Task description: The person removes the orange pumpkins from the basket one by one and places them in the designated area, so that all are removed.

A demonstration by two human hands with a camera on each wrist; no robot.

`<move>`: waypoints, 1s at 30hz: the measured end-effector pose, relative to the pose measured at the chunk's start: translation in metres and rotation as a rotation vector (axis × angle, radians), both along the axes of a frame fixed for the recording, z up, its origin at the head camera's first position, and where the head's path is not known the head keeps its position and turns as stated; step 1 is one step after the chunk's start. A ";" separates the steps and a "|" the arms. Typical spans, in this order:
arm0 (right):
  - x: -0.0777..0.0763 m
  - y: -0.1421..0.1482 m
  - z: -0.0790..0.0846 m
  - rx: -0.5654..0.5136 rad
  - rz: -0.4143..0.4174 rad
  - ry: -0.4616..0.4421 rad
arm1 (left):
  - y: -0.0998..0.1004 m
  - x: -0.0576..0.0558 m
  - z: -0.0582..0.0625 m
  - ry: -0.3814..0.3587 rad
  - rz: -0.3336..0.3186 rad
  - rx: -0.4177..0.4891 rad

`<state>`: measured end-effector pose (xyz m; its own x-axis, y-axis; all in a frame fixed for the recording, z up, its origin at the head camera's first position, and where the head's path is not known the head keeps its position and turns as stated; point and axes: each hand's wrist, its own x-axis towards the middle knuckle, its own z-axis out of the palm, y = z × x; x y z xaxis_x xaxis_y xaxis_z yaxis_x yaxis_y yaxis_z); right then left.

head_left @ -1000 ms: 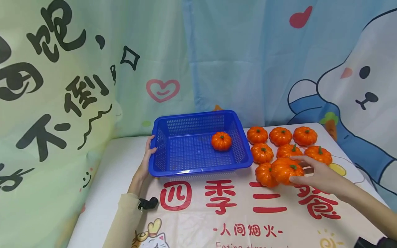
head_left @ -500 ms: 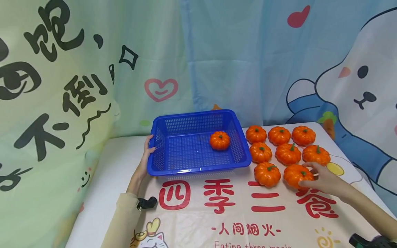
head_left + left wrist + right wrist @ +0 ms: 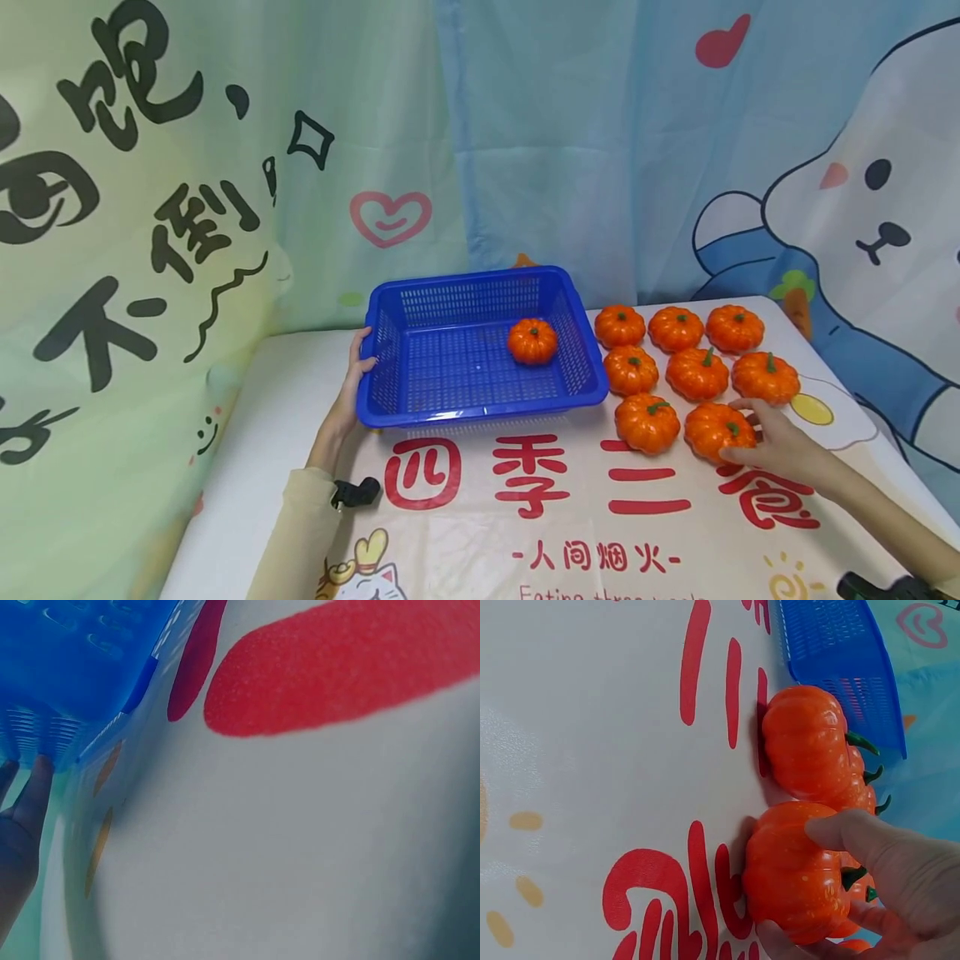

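Note:
My left hand [image 3: 349, 390] holds the left side of a blue plastic basket [image 3: 480, 415]; in the left wrist view, its fingers [image 3: 34, 791] touch the slotted wall. Inside the basket, towards the right, lies one small orange pumpkin [image 3: 532, 342]. At the near right of the pumpkin group, my right hand [image 3: 780, 442] grips another orange pumpkin [image 3: 712, 432] with a green stem. The right wrist view shows the thumb [image 3: 832, 829] on its upper side and fingertips curled at its lower side. Just left of it sits a pumpkin [image 3: 647, 423], with a narrow gap between them.
Several more pumpkins [image 3: 697, 373] stand in rows behind, right of the basket. A printed cloth [image 3: 585, 500] with red characters covers the table's front. A patterned curtain [image 3: 540, 167] hangs along the back edge.
My right hand has moved the gripped pumpkin right and slightly nearer, away from the pumpkin it overlapped, and onto the near row. The left hand and basket stay in place.

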<state>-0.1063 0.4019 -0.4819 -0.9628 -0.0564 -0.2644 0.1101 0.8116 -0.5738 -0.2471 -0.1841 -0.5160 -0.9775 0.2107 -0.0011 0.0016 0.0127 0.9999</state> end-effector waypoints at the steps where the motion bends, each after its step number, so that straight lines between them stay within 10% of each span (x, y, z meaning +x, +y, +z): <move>1: -0.001 0.000 0.000 0.000 0.000 -0.002 | 0.000 0.000 0.000 0.001 0.001 0.000; 30: -0.003 -0.005 0.020 0.094 0.062 0.046 | -0.001 -0.001 -0.002 0.016 -0.006 -0.029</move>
<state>-0.1091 0.3965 -0.4619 -0.9694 -0.0929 -0.2272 0.0337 0.8664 -0.4981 -0.2486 -0.1853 -0.5176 -0.9763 0.2163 0.0087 0.0181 0.0415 0.9990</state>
